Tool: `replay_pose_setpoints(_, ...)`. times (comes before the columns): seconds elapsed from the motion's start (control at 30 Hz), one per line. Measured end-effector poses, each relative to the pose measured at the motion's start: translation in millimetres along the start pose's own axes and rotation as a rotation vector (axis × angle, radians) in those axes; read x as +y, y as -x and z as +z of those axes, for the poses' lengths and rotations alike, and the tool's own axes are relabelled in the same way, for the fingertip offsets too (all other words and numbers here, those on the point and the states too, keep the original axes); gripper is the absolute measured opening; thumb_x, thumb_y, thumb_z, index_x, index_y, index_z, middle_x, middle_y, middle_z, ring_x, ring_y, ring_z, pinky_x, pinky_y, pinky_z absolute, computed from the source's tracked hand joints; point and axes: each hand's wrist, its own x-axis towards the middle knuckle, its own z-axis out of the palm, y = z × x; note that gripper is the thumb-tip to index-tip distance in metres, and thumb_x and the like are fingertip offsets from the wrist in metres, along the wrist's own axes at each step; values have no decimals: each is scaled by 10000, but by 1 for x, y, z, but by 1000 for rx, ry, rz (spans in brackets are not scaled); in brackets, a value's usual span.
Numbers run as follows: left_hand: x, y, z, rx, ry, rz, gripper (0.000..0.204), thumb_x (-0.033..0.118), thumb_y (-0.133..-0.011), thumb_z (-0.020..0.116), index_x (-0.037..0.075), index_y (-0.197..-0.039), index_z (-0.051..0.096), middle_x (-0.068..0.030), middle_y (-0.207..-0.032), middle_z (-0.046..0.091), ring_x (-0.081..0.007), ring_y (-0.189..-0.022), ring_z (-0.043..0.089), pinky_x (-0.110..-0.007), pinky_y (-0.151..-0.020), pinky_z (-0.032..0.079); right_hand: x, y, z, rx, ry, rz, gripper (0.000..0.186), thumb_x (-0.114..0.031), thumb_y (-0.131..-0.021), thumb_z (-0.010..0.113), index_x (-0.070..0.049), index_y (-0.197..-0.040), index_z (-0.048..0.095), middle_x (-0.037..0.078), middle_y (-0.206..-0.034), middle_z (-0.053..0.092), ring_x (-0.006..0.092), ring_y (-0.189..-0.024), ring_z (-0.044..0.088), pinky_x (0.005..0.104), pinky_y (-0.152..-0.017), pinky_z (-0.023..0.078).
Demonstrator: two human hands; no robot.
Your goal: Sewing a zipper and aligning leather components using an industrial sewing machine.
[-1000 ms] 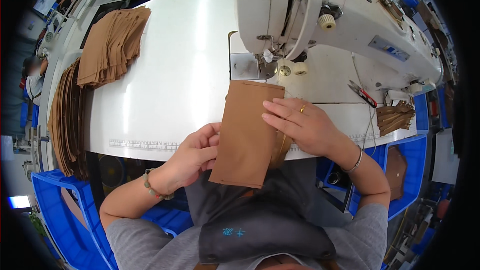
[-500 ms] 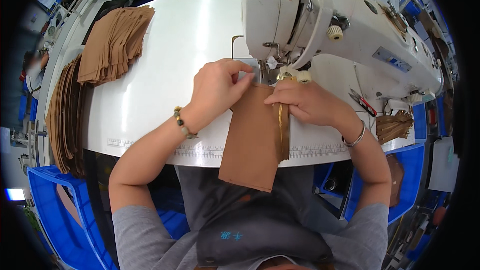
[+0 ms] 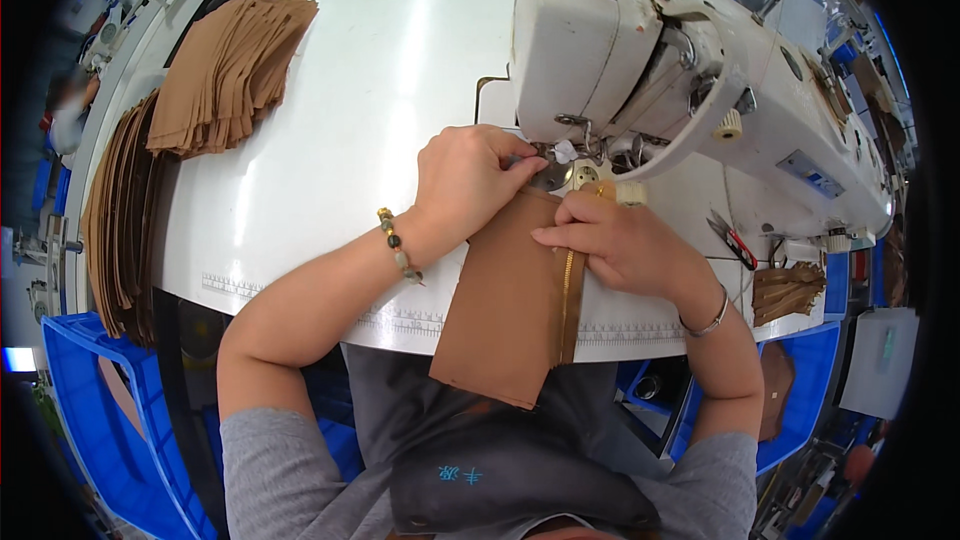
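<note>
A brown fabric panel [image 3: 498,305] hangs over the front edge of the white sewing table, its upper end close to the needle area of the sewing machine [image 3: 590,60]. Along its right side lies a brown zipper [image 3: 568,310] with gold teeth. My right hand [image 3: 620,240] grips the zipper near its top, fingers bent and touching the panel's edge. My left hand [image 3: 475,178] is closed in a pinch beside the presser foot, at the panel's upper left corner. What sits between those fingertips is too small to make out.
Two stacks of brown pieces, one fanned [image 3: 230,75] and one upright [image 3: 118,220], are at the left. Red-handled thread snips [image 3: 735,240] and a zipper bundle [image 3: 788,292] lie at the right. Blue bins stand at left [image 3: 120,420] and right [image 3: 800,410].
The view has shifted a little. My right hand is lower relative to the machine, and the zipper beneath it hangs straighter, showing more of its length. My left hand keeps its pinch by the needle.
</note>
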Motion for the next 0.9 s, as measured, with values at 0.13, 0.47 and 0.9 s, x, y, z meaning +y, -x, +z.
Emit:
replay_pose_setpoints(0.13, -1, 1, 2, 0, 28, -18, 160, 292, -845, 818, 141, -889, 846, -59, -775, 770, -245, -663, 728, -363, -602, 554, -2, -1, -2, 3, 23, -14, 351, 11, -820, 638, -109, -1130, 750, 42, -990, 608, 262, -869, 646, 394, -730, 541)
replay_pose_setpoints(0.47, -5, 3, -10, -68, 77, 21, 97, 179, -780, 803, 83, -792, 797, -51, -671, 716, -165, -589, 676, -302, -583, 535, -5, 2, -1, -21, 93, 1, 428, 18, -806, 652, -146, -1191, 740, 25, -1027, 618, 229, -890, 669, 362, -678, 558)
replay_pose_setpoints(0.9, -4, 26, -17, -24, -381, 385, 392, 60, -857, 655, 154, -1231, 723, -40, -934, 638, -226, -830, 687, -378, -656, 550, -16, -1, 10, 99, 310, -122, 296, -43, -850, 640, -39, -1136, 714, 65, -1217, 670, 264, -1095, 673, 377, -779, 575)
